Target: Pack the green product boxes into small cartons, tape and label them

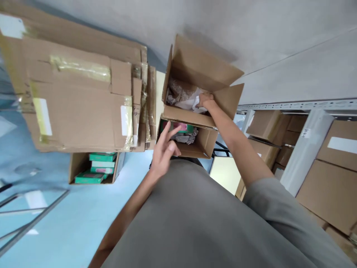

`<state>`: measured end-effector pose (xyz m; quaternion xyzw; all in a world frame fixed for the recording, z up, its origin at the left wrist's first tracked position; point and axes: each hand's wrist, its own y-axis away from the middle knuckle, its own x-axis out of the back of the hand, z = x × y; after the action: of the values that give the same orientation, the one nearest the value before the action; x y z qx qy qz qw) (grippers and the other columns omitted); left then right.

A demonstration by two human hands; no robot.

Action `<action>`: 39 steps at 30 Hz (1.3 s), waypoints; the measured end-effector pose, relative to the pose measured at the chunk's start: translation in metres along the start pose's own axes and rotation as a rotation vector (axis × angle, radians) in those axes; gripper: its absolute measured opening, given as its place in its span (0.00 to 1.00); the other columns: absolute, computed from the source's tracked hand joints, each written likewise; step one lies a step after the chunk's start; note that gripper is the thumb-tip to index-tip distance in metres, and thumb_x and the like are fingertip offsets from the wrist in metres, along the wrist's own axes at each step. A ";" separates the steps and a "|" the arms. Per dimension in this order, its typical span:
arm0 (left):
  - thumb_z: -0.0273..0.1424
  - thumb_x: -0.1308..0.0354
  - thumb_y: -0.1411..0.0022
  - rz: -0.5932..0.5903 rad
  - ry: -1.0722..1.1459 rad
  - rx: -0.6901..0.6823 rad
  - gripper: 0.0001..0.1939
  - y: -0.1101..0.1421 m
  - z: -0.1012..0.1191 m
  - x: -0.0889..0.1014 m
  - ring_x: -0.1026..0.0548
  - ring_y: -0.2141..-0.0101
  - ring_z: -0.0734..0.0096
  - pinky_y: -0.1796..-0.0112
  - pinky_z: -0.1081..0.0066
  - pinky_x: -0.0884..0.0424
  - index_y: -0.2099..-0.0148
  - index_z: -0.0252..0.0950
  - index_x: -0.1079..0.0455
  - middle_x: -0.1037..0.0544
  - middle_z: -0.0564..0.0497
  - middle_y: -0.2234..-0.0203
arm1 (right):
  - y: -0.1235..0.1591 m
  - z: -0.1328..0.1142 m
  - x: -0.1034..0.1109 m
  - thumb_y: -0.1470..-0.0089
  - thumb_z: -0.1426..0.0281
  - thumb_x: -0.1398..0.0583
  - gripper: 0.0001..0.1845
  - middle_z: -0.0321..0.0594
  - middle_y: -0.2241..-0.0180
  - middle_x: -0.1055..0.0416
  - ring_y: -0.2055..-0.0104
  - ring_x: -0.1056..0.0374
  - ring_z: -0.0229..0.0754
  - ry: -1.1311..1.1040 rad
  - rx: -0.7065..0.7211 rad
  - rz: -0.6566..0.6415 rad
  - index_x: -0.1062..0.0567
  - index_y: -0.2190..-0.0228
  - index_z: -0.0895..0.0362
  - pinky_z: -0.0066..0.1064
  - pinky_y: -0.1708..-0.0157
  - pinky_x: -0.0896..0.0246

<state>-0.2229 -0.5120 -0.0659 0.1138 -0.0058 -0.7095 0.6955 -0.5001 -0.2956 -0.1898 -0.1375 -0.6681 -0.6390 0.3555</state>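
Observation:
My right hand [205, 99] reaches into the larger open cardboard box [200, 59], its fingers closed on crumpled white paper [190, 103]. Clear bubble wrap [178, 90] lies beside the paper inside that box. Over the left edge of a smaller open box [206, 140] hovers my left hand [164, 150], fingers spread and holding nothing. Inside the smaller box are a green and pink packet [185, 127] and crumpled greyish paper [186, 138]; part of its contents is hidden behind my left hand.
Flattened cardboard boxes [83, 108] are stacked at the left. Below them a box [73, 169] holds several green packets [95, 176]. Metal shelving [309, 149] with cartons [329, 190] stands at the right. Metal bars [36, 219] cross the lower left. A wall [273, 33] rises behind the boxes.

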 end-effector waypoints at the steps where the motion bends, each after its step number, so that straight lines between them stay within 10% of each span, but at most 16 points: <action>1: 0.59 0.54 0.19 -0.005 0.088 0.037 0.40 0.001 -0.001 0.001 0.27 0.77 0.76 0.71 0.66 0.21 0.14 0.52 0.50 0.27 0.37 0.26 | -0.001 0.001 -0.004 0.42 0.63 0.23 0.39 0.71 0.37 0.23 0.32 0.26 0.65 0.017 -0.029 -0.011 0.21 0.38 0.74 0.51 0.33 0.32; 5: 0.63 0.56 0.21 0.002 0.208 0.122 0.41 0.000 -0.002 0.010 0.25 0.76 0.74 0.72 0.65 0.19 0.16 0.52 0.44 0.26 0.38 0.27 | 0.005 0.004 -0.005 0.41 0.65 0.24 0.35 0.67 0.35 0.24 0.32 0.26 0.62 0.009 -0.122 -0.070 0.20 0.38 0.69 0.47 0.35 0.31; 9: 0.62 0.51 0.22 0.021 0.203 0.089 0.40 -0.005 -0.002 0.025 0.25 0.76 0.76 0.70 0.65 0.17 0.18 0.52 0.40 0.28 0.38 0.26 | 0.045 0.008 0.017 0.36 0.65 0.29 0.24 0.60 0.38 0.22 0.37 0.24 0.61 -0.157 -0.106 0.131 0.17 0.42 0.61 0.47 0.39 0.28; 14: 0.61 0.50 0.23 0.070 0.161 0.075 0.38 -0.015 -0.011 0.045 0.25 0.76 0.77 0.69 0.65 0.17 0.21 0.49 0.35 0.25 0.37 0.27 | 0.182 -0.001 0.033 0.26 0.60 0.41 0.22 0.54 0.38 0.24 0.43 0.22 0.57 -0.407 -0.084 0.565 0.23 0.38 0.57 0.47 0.42 0.26; 20: 0.55 0.44 0.24 0.121 0.114 0.094 0.34 -0.024 -0.021 0.060 0.25 0.75 0.77 0.69 0.68 0.18 0.26 0.45 0.29 0.23 0.35 0.30 | 0.328 -0.053 -0.022 0.30 0.55 0.37 0.19 0.47 0.39 0.23 0.57 0.19 0.48 -0.819 -0.024 0.682 0.23 0.43 0.47 0.40 0.55 0.22; 26: 0.54 0.38 0.26 0.190 -0.088 0.024 0.32 -0.025 -0.021 0.061 0.23 0.71 0.75 0.65 0.67 0.17 0.29 0.44 0.27 0.22 0.36 0.32 | 0.311 -0.089 -0.056 0.33 0.57 0.33 0.19 0.45 0.39 0.22 0.62 0.19 0.45 -0.861 -0.098 0.612 0.19 0.44 0.48 0.40 0.51 0.23; 35: 0.51 0.27 0.35 0.216 -0.592 -0.026 0.40 -0.007 -0.032 0.068 0.20 0.40 0.50 0.40 0.51 0.20 0.28 0.41 0.32 0.25 0.34 0.32 | 0.312 -0.048 -0.118 0.33 0.55 0.32 0.24 0.53 0.41 0.20 0.45 0.20 0.58 -0.785 -0.506 0.629 0.19 0.42 0.53 0.43 0.46 0.26; 39: 0.49 0.27 0.39 0.163 -0.728 0.080 0.38 -0.005 -0.037 0.072 0.17 0.46 0.48 0.44 0.50 0.19 0.34 0.36 0.30 0.19 0.36 0.44 | 0.304 -0.052 -0.140 0.31 0.56 0.34 0.16 0.51 0.45 0.16 0.45 0.19 0.57 -0.772 -0.529 0.442 0.18 0.49 0.53 0.39 0.49 0.27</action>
<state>-0.2218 -0.5771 -0.1142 -0.1196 -0.2894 -0.6450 0.6971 -0.1914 -0.2633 -0.0542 -0.5863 -0.5212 -0.5984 0.1627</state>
